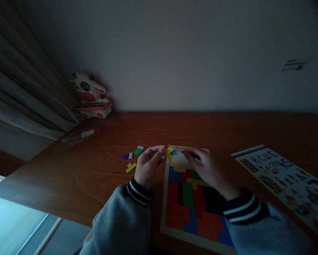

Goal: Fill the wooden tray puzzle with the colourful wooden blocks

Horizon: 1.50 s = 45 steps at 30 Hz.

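Yellow piece (169, 152) showed between the thumb and fingers of the left hand (148, 164), which pinched it over the upper left corner of a wooden puzzle board (163, 216). Blue showed beside and partly behind it, though whether that was a separate piece could not be told. The right hand (203, 164) was just to its right, thumb and fingertips drawn close together; whether they gripped anything was too dim to tell. Both wrists wore grey sleeves (116, 219) with black-and-white striped cuffs. Red, blue, green, yellow and black shapes covered most of the board, with pale wood showing near its top. Left of the board, on the brown tabletop (81, 177), lay a loose yellow piece (130, 167), with purple, green and white bits just beyond it. A printed sheet (283, 191) of colourful figures lay to the right. At the far left, a cow toy (88, 88) stood beside a pale curtain (23, 71), before a plain grey wall (175, 53).
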### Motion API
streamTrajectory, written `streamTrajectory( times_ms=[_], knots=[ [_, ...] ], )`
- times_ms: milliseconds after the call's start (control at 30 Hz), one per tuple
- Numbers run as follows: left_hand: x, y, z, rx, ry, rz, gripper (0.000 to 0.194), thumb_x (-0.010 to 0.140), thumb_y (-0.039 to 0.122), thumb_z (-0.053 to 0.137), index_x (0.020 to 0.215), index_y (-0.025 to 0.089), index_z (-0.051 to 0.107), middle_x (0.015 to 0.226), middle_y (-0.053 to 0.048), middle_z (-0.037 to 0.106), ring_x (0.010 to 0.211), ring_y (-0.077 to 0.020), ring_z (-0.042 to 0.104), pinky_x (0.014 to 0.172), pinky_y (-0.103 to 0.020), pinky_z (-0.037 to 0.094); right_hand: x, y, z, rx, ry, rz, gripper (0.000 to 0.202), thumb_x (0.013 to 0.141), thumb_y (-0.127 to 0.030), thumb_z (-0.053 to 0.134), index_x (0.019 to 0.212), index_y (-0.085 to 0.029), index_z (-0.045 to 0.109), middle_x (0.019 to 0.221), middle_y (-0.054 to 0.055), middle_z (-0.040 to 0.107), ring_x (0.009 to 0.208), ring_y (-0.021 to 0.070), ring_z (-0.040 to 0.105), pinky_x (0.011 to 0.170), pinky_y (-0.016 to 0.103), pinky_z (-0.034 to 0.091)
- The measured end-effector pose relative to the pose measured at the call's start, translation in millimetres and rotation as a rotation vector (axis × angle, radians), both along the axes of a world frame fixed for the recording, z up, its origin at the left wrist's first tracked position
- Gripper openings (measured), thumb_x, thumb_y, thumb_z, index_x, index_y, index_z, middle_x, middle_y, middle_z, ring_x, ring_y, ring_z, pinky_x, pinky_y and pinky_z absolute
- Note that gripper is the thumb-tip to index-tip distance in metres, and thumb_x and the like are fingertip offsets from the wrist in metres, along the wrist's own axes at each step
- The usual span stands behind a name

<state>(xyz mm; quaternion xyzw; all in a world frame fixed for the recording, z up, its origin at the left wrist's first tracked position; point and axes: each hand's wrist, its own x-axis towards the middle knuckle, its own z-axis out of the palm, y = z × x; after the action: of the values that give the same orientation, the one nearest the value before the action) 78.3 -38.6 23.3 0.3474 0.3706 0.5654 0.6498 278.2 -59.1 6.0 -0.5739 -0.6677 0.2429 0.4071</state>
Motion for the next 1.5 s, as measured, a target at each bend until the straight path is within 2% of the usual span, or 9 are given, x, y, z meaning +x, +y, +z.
streamTrajectory(
  times_ms=[167,367,500,633,833,1033,1167,1367,1500],
  knots=[
    [3.3,-2.0,-1.2,0.051,0.044,-0.044,0.032,0.062,0.035,0.090,0.081,0.015,0.074,0.081,-0.003,0.074,0.072,-0.0117,0.067,0.064,-0.019,0.052,6.0,-4.7,9.9,-0.083,0.133,0.055,0.035,0.095,-0.048,0.049,0.107,-0.023,0.071,0.100,0.007,0.075,0.089,0.0211,0.070,0.078,0.035,0.056],
    [3.6,-2.2,-1.1,0.068,0.059,-0.011,0.031,0.063,0.035,0.089,0.083,0.016,0.074,0.080,-0.002,0.073,0.072,-0.0105,0.066,0.064,-0.017,0.051,1.6,-5.6,-0.1,0.026,-0.069,0.162,0.026,0.093,-0.025,0.054,0.114,-0.027,0.068,0.109,0.006,0.073,0.101,0.0208,0.068,0.092,0.041,0.054],
    [3.7,-2.4,-1.3,0.065,0.061,-0.021,0.032,0.062,0.034,0.089,0.083,0.015,0.074,0.081,-0.002,0.073,0.069,-0.0097,0.065,0.063,-0.018,0.051,-1.8,-8.2,-7.9,0.074,-0.190,0.263,0.040,0.092,-0.009,0.047,0.120,-0.030,0.066,0.114,0.005,0.072,0.107,0.0203,0.066,0.096,0.044,0.052],
    [3.7,-3.1,-1.3,0.071,0.058,-0.031,0.031,0.063,0.033,0.089,0.084,0.015,0.074,0.081,-0.002,0.073,0.070,-0.0097,0.065,0.063,-0.018,0.051,-2.6,-10.5,-10.8,0.078,-0.227,0.279,0.052,0.089,-0.003,0.045,0.126,-0.034,0.062,0.118,0.004,0.070,0.110,0.0212,0.064,0.099,0.047,0.050],
    [3.4,-4.2,-0.6,0.074,0.067,-0.021,0.030,0.065,0.033,0.088,0.083,0.014,0.074,0.083,-0.004,0.073,0.070,-0.0121,0.066,0.063,-0.020,0.053,4.5,-7.4,-7.5,0.069,-0.213,0.235,0.032,0.092,-0.019,0.055,0.122,-0.029,0.063,0.120,0.007,0.068,0.113,0.0229,0.063,0.099,0.048,0.049],
    [3.0,-3.7,-2.2,0.085,0.047,-0.054,0.027,0.066,0.032,0.088,0.083,0.016,0.075,0.083,-0.002,0.073,0.072,-0.0097,0.065,0.065,-0.017,0.052,15.4,-5.7,-17.0,0.063,-0.348,0.138,0.043,0.085,-0.034,0.069,0.126,-0.029,0.059,0.128,0.009,0.062,0.122,0.0304,0.055,0.103,0.057,0.041],
    [2.8,-2.7,-3.2,0.092,0.057,-0.052,0.029,0.066,0.033,0.088,0.084,0.015,0.075,0.084,-0.003,0.074,0.072,-0.0109,0.066,0.066,-0.019,0.053,18.2,-6.8,-18.8,0.072,-0.380,0.129,0.046,0.083,-0.040,0.070,0.126,-0.030,0.059,0.127,0.009,0.062,0.122,0.0312,0.054,0.103,0.057,0.040],
    [3.6,-4.0,-1.5,0.070,0.061,-0.073,0.030,0.065,0.034,0.088,0.083,0.015,0.074,0.084,-0.003,0.075,0.074,-0.0124,0.068,0.067,-0.021,0.053,17.1,-4.6,-10.1,0.088,-0.265,0.104,0.023,0.090,-0.035,0.061,0.111,-0.030,0.067,0.116,0.005,0.068,0.115,0.0268,0.059,0.101,0.052,0.043],
    [3.5,-3.3,-5.8,0.053,0.075,-0.077,0.032,0.063,0.035,0.089,0.082,0.015,0.073,0.085,-0.005,0.075,0.072,-0.0122,0.068,0.065,-0.020,0.052,9.6,-6.9,2.2,0.020,-0.039,0.135,0.024,0.094,-0.042,0.054,0.107,-0.028,0.069,0.112,0.005,0.071,0.109,0.0234,0.065,0.098,0.043,0.049]
  ],
)
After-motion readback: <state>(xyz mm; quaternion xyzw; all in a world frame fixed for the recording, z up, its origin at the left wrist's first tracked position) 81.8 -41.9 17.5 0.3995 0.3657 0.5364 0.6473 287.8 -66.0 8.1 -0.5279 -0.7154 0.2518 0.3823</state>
